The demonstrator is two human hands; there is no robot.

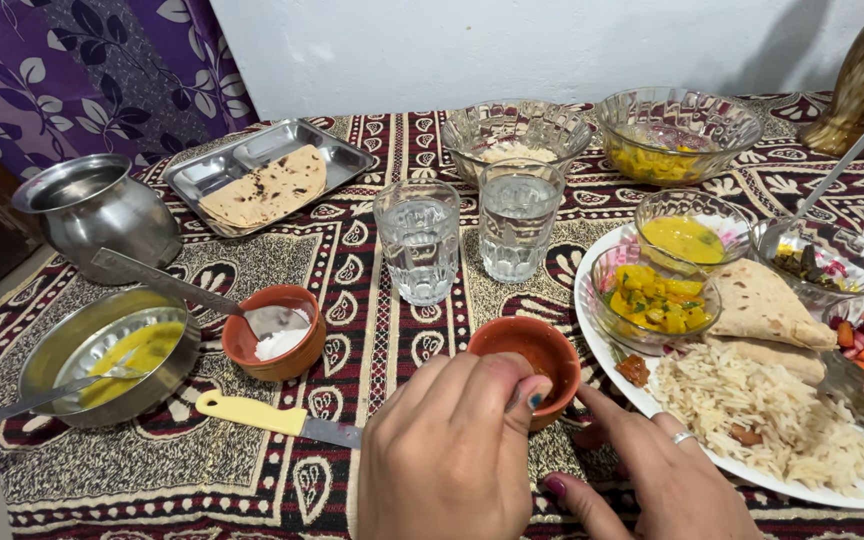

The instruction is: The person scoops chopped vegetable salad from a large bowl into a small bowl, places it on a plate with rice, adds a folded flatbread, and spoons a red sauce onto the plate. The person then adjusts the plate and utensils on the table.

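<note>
Clay cup, brittle and light, best gripped by its rim: left hand pinches something over it, right hand rests spread by white plate.

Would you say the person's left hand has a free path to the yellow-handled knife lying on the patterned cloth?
Probably yes. The left hand sits at the small brown clay bowl, and the yellow-handled knife lies just beside it on bare patterned cloth, with nothing between.

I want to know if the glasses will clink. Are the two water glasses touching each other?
Apart. The head view shows a strip of patterned tablecloth between the nearer glass and the farther glass, so their sides do not meet.
</note>
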